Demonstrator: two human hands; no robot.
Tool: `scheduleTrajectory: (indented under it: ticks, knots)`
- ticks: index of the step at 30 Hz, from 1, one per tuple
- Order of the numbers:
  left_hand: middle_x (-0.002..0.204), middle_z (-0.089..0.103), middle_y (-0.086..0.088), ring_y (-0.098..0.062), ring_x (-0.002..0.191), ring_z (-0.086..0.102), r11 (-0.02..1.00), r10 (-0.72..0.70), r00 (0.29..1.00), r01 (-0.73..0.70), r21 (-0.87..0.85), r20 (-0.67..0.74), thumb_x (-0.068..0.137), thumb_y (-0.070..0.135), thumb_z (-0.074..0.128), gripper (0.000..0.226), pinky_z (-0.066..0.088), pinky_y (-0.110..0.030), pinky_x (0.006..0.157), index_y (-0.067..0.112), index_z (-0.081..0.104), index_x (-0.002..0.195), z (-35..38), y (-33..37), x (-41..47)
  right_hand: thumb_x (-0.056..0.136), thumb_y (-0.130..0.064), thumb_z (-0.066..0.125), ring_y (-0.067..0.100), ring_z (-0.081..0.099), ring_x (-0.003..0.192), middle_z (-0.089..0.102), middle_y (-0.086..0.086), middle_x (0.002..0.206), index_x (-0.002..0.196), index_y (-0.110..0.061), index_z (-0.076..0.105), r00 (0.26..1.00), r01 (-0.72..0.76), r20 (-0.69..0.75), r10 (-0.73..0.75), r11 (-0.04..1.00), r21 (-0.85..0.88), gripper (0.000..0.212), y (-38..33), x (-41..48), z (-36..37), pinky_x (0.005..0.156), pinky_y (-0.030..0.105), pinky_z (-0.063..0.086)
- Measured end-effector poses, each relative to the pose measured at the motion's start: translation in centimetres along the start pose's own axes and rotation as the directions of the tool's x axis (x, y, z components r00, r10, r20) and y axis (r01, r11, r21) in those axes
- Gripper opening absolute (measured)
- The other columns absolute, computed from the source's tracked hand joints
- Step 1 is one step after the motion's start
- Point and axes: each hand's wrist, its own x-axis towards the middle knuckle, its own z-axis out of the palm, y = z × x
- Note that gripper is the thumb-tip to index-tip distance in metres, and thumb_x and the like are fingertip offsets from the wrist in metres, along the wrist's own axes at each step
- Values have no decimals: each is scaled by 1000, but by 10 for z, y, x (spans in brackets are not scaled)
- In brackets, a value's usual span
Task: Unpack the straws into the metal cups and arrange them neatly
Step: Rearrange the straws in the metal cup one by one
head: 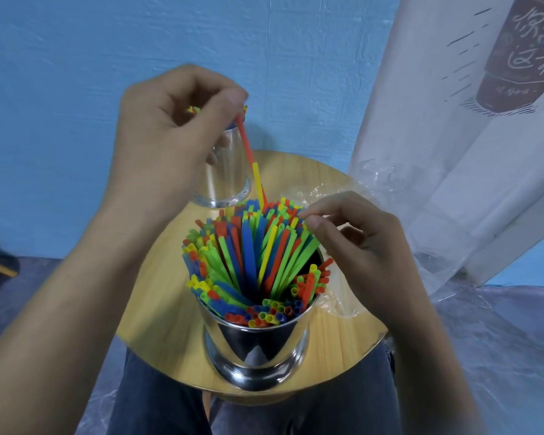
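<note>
Now left hand (170, 136) pinches orange straw (247, 142) (above near cup (258, 346)); right hand (358, 246) grip unclear.

Mixed straws (252, 262) are bright blue, green, yellow and red-orange; the single straw (246, 141) is red-orange. The near cup (258, 350) and far cup (228, 171) are mirror silver. The worktop (157, 309) is pale wood grain, the wall (76, 58) sky blue, and the banner (453, 120) white with dark brown print.

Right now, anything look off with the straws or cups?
The straws in the near cup splay outward at uneven heights, not neat. The left hand pinches a red straw lifted above the rest, with a yellow straw raised alongside. Crumpled plastic wrap lies by the right hand.
</note>
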Motion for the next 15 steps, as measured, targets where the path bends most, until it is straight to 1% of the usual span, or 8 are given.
scheduleTrajectory:
  ticks: [2,4,7,11,13,15]
  knots:
    - [82,70,4,-12,62,62,998,-25,994,19,-55,-103,96,21,64,8,47,-28,54,22,70,90,-4,0,1,97,-36,61,17,65,93,68,-15,97,95,-40,68,1000,2,-5,-2,1000,-5,9,1,0,1,68,25,52]
    - [82,70,6,-14,60,61,995,-59,980,43,-92,-188,97,23,63,8,46,-28,52,20,69,92,-8,-3,3,97,-40,59,18,66,94,69,-15,97,95,-43,67,1000,8,-13,-8,1000,-4,9,1,0,2,68,30,55]
    - [80,70,9,-13,59,60,989,-104,951,68,-131,-291,98,25,59,10,45,-28,51,24,65,91,-16,-8,6,98,-35,61,18,67,94,71,-14,96,95,-41,68,1000,-1,-19,1,1000,12,9,1,2,3,68,31,56]
    - [84,71,8,-12,60,59,970,-196,906,123,-209,-375,101,26,56,10,48,-28,53,24,61,93,-23,-16,6,98,-29,64,19,68,93,71,-15,96,96,-35,69,1000,-13,-20,13,999,46,8,1,1,3,66,26,56]
    - [86,72,8,-12,61,59,946,-269,877,163,-280,-399,103,26,56,11,49,-27,56,24,62,95,-24,-21,3,99,-24,67,18,67,92,70,-12,96,101,-31,68,999,-33,-17,35,997,76,8,1,1,2,66,29,57]
    - [87,73,8,-11,61,60,913,-344,853,204,-354,-394,104,27,56,11,50,-26,58,24,62,95,-23,-25,0,96,-22,69,17,67,90,69,-9,95,109,-29,67,998,-58,-25,61,993,98,14,1,0,3,67,30,58]
